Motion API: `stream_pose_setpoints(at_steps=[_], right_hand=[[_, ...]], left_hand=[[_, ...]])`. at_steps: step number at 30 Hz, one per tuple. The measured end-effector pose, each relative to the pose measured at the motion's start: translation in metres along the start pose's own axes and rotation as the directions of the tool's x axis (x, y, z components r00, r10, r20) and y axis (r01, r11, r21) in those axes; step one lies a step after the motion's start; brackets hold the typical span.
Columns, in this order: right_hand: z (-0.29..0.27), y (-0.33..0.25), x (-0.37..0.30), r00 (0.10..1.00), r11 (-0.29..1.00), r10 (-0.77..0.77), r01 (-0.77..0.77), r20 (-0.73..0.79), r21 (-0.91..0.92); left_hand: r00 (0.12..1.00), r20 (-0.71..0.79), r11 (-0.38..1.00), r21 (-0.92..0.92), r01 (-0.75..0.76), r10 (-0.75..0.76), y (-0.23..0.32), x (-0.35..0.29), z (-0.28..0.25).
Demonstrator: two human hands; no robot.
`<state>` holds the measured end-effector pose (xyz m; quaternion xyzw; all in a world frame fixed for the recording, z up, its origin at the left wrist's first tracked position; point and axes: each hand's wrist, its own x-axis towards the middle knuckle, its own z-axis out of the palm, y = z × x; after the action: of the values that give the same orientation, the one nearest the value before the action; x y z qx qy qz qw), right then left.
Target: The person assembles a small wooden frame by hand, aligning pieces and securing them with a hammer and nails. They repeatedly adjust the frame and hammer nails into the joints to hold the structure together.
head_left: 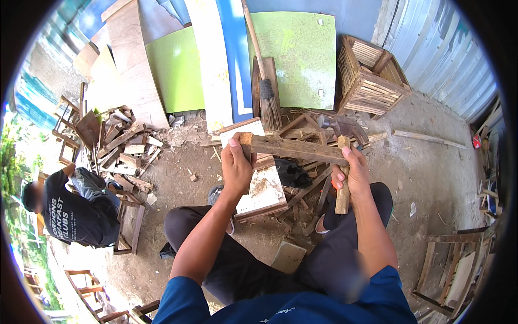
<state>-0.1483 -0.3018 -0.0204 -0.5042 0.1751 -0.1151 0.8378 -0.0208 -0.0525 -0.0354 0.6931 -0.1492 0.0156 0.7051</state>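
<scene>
My left hand (236, 168) is closed round the left end of a worn wooden bar (297, 148), where a short crosspiece (246, 141) meets it. The bar spans level between my hands, above my knees. At its right end my right hand (355, 174) grips a claw hammer (341, 203) by its wooden handle, with the dark head up. The fingers there also seem to touch the bar's end; the exact hold is partly hidden. Below the bar lies a white-topped wooden board (260, 189) with wood dust on it, between my legs.
Scrap wood (132, 143) is heaped at the left, near a seated person (81, 208) in a black shirt. A broom (267, 97) leans against panels at the back. A slatted crate (372, 75) stands at the back right, and wooden frames (450, 270) at the lower right.
</scene>
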Motion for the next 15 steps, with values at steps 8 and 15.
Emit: stream_pose_setpoints(at_steps=[8, 15], right_hand=[[-0.0052, 0.0027, 0.0032, 0.998, 0.999, -0.047, 0.047, -0.031, 0.009], [-0.0078, 0.0032, 0.0071, 0.990, 0.994, -0.105, 0.104, -0.091, -0.023]], left_hand=[[0.992, 0.061, 0.994, 0.009, 0.111, -0.112, 0.0001, 0.0065, 0.0022], [0.969, 0.148, 0.979, -0.020, 0.203, -0.198, -0.0014, 0.0052, 0.0061]])
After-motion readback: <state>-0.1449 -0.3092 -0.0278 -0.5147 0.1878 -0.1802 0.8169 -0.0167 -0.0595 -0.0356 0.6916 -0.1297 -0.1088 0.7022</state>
